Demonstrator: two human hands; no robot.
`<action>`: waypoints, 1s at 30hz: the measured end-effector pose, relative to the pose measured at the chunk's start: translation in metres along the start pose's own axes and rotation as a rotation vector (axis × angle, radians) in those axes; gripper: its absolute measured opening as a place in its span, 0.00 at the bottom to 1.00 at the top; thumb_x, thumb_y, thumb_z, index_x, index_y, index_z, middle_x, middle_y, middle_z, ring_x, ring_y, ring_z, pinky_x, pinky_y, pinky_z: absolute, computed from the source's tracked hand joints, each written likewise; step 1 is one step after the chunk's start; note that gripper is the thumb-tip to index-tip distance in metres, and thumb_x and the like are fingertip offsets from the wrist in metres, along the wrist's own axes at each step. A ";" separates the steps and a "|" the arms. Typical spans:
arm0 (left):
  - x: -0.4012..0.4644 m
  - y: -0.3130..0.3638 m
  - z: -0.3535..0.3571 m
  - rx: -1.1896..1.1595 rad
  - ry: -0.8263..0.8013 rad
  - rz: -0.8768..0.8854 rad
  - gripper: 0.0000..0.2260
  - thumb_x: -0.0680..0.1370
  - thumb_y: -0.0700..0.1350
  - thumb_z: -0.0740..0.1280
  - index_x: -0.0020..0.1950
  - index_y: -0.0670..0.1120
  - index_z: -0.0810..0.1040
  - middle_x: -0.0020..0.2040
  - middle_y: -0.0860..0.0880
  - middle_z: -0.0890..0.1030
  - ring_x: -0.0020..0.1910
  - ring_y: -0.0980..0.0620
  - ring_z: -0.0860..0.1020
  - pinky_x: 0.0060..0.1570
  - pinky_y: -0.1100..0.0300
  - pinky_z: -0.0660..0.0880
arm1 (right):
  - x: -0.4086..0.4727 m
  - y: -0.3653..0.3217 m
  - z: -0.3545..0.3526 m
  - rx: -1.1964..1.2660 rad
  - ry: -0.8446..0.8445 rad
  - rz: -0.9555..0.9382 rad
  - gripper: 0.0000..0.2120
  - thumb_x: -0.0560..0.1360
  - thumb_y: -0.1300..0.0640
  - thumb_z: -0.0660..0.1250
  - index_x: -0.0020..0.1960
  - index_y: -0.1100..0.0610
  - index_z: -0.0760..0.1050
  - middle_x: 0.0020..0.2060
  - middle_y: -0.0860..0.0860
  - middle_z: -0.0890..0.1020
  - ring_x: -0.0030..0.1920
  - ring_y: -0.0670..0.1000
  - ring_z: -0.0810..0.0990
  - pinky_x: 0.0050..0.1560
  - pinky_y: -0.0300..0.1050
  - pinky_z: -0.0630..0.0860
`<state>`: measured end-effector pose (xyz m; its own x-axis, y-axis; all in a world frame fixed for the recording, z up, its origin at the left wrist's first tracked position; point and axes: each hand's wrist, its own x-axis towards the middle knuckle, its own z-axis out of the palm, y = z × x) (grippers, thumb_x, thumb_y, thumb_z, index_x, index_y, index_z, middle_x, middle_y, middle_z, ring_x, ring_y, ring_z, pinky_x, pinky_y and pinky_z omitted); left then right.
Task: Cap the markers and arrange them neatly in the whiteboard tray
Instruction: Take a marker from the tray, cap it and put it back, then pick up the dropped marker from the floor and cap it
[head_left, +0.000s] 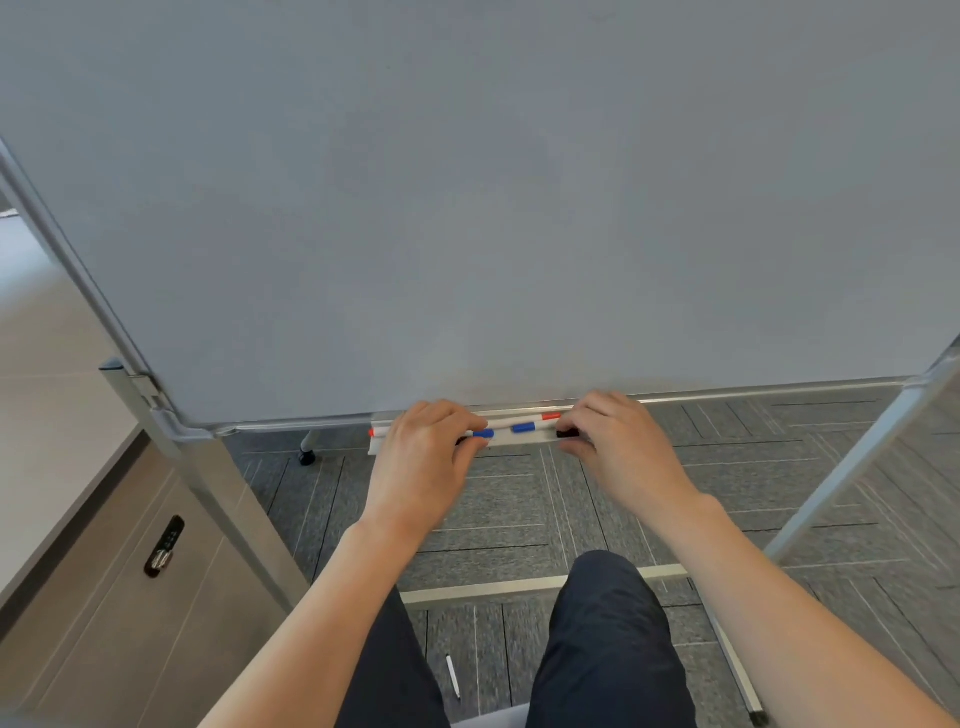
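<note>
Both forearms reaching to tray (524, 440); markers (511, 423) lying lengthwise between left grip (421, 449) and right grip (615, 441), each pinching a black end

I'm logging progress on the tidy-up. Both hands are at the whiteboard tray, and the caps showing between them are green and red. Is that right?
Not quite: the head view shows blue caps, not green, plus a red cap. The rest holds: the left hand and right hand are both at the whiteboard tray, with the markers lying between them.
</note>
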<state>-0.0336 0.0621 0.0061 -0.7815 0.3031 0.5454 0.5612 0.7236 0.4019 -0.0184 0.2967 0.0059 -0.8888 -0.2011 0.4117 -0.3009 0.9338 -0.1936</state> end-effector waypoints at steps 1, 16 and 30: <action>-0.001 0.001 -0.001 0.001 -0.001 -0.001 0.06 0.75 0.45 0.71 0.51 0.50 0.83 0.46 0.55 0.82 0.46 0.55 0.77 0.46 0.57 0.76 | 0.000 -0.001 0.000 -0.012 -0.008 -0.003 0.10 0.72 0.53 0.72 0.52 0.51 0.81 0.45 0.45 0.80 0.47 0.50 0.77 0.51 0.49 0.75; -0.007 0.016 -0.005 -0.031 0.034 -0.042 0.05 0.76 0.44 0.70 0.51 0.49 0.83 0.47 0.54 0.81 0.47 0.53 0.77 0.45 0.56 0.76 | 0.007 -0.007 -0.014 0.089 -0.075 0.047 0.04 0.74 0.57 0.70 0.49 0.54 0.78 0.46 0.47 0.78 0.49 0.50 0.75 0.47 0.44 0.73; -0.104 -0.008 0.042 -0.238 0.059 -0.368 0.04 0.77 0.43 0.68 0.49 0.51 0.82 0.45 0.58 0.80 0.43 0.62 0.77 0.43 0.72 0.73 | -0.094 -0.038 0.057 0.439 -0.074 0.305 0.08 0.78 0.58 0.66 0.56 0.52 0.78 0.49 0.45 0.79 0.47 0.42 0.77 0.51 0.36 0.74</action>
<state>0.0316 0.0508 -0.0842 -0.9280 0.0114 0.3723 0.3010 0.6118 0.7315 0.0566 0.2635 -0.0759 -0.9756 0.0251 0.2181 -0.1273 0.7445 -0.6554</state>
